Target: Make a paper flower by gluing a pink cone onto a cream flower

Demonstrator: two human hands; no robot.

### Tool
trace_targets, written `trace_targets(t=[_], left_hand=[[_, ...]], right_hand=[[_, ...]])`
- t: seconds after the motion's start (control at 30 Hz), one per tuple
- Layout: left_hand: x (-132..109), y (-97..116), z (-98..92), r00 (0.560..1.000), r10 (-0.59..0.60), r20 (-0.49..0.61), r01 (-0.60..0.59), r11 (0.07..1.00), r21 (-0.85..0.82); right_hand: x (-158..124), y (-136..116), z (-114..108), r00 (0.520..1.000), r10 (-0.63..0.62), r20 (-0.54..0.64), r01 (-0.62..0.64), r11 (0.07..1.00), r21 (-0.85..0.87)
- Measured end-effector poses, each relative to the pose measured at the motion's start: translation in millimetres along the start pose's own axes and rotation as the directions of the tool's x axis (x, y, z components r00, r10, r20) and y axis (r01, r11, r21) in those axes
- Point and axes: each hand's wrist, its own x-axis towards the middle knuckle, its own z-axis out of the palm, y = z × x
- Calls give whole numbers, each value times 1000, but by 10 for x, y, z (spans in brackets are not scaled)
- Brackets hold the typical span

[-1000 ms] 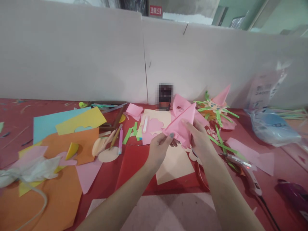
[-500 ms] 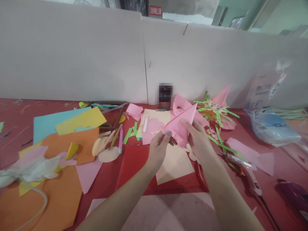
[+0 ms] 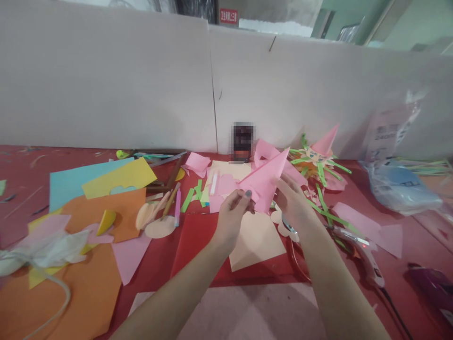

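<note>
Above the middle of the table, a folded pink paper (image 3: pixel 266 182) with a pointed upper right corner is held between both hands. My left hand (image 3: pixel 233 212) pinches its lower left part, thumb on top. On its right edge, the fingers of my right hand (image 3: pixel 292 196) are closed; their tips are partly hidden behind the sheet. Below lies a cream paper square (image 3: pixel 256 245) on a red sheet (image 3: pixel 198 241). Scissors (image 3: pixel 295 257) with reddish handles lie beneath my right wrist, partly covered. A cream scalloped cut-out (image 3: pixel 281 224) is beside them.
At the back right stands a paper figure with a pink cone hat (image 3: pixel 325 141) and green strips. A glue gun (image 3: pixel 363 250) with a lit red light lies at right, its cord running forward. Coloured paper sheets (image 3: pixel 130 210), pens (image 3: pixel 177 208) and scraps spread over the left side.
The pink paper has turned slightly and looks flatter. My right hand has shifted a little right and down along its edge, and my left hand slightly down.
</note>
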Motion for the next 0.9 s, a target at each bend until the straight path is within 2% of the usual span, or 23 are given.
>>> trace_targets(t=[0.13,0.27,0.5,0.67,0.9], left_hand=[[25,-55,-32,1000,-7,24,9,996,-89],[26,-126,-34,993,58,99,-50,995,-81],[20,-134,-44,977,113,180,-100,992,-81],[18,-104,-33,986,100,132,-98,995,-21],[2,-58,-9,998,55,17,-57,991,118]], right_hand=[[10,-15,-7,1000,-7,2,7,1000,0],[5,8,24,998,-7,-68,9,999,33],[-15,21,51,998,-25,-49,27,999,34],[-25,26,75,998,-57,-37,58,998,16],[-44,-5,158,991,-50,-121,51,999,11]])
